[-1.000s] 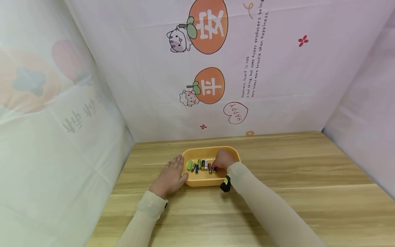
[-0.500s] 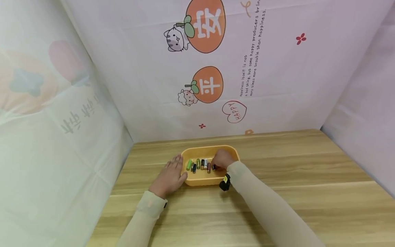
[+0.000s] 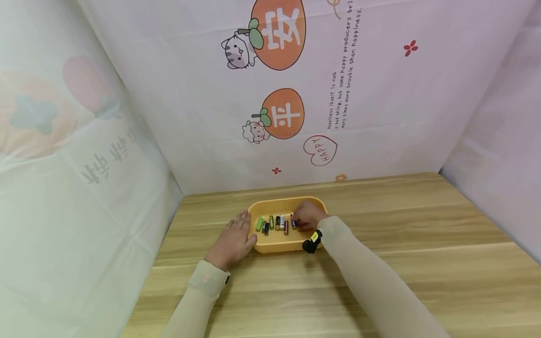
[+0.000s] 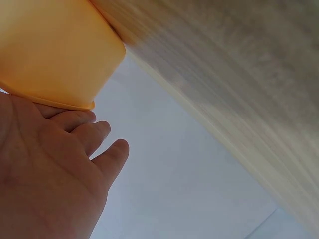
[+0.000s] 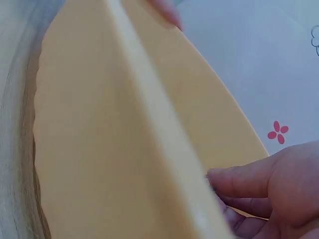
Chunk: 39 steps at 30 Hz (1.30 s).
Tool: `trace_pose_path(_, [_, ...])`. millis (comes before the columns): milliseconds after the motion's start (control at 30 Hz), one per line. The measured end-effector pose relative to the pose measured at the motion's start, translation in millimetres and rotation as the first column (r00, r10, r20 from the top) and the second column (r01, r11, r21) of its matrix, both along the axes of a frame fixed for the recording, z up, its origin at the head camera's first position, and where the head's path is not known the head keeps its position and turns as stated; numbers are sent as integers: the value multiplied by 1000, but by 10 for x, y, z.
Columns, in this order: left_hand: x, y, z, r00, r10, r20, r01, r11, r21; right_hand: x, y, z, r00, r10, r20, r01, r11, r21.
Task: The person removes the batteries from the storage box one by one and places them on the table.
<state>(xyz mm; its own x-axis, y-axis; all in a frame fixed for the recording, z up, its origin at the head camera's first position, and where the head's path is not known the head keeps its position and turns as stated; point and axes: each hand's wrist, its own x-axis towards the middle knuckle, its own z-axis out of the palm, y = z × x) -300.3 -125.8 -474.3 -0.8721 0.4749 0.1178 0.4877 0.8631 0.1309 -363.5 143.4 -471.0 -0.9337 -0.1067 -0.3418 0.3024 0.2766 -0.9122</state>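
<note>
A yellow rectangular bin point(image 3: 279, 247) holds several small batteries lying roughly side by side. At the left end of the row lies a bright green battery point(image 3: 259, 224); a white one point(image 3: 282, 222) and a reddish-brown one point(image 3: 286, 228) lie further right. My left hand point(image 3: 231, 241) rests against the bin's left end with fingers straight, and the left wrist view shows its fingers under the rim. Inside the bin's right part, my right hand point(image 3: 310, 215) pinches a dark blue battery point(image 3: 294, 224) at the row's right end. The bin's wall hides most batteries in the right wrist view.
The bin stands on a wood-grain table point(image 3: 270, 291) near its back edge. Printed white cloth point(image 3: 372, 117) hangs behind it, with more cloth along the left and right sides. A black wrist camera point(image 3: 312, 241) overlaps the bin's front rim.
My right hand has shifted slightly up and back from the row's right end, uncovering more of the dark blue battery. Some batteries at the left sit closer together. My left hand stays at the bin.
</note>
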Motion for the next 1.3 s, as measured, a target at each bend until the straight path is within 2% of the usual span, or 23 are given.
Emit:
trace_pose_path(167, [1,-15,-3,1000,-4,-6,4,1000,-8,2,18,24,1000,10,2,-10,997,-82])
trace_pose_path(367, [4,6,15,1000,-3,0,3,1000,-15,-19,69,49,999,33,-38,-36,995,-91])
trace_pose_path(767, [22,8,64,1000,-15,-24,14,999,-38,-8,106,126,999,27,-39,-30,996,-87])
trace_pose_path(1067, [42,12,73,1000,-9,-12,8,999,-40,8,176,113,995,72,-71,-83,983,-164])
trace_pose_path(1300, [27,5,51,1000,-1,1,1,999,-41,30,247,171,991,88,-105,-109,970,-216])
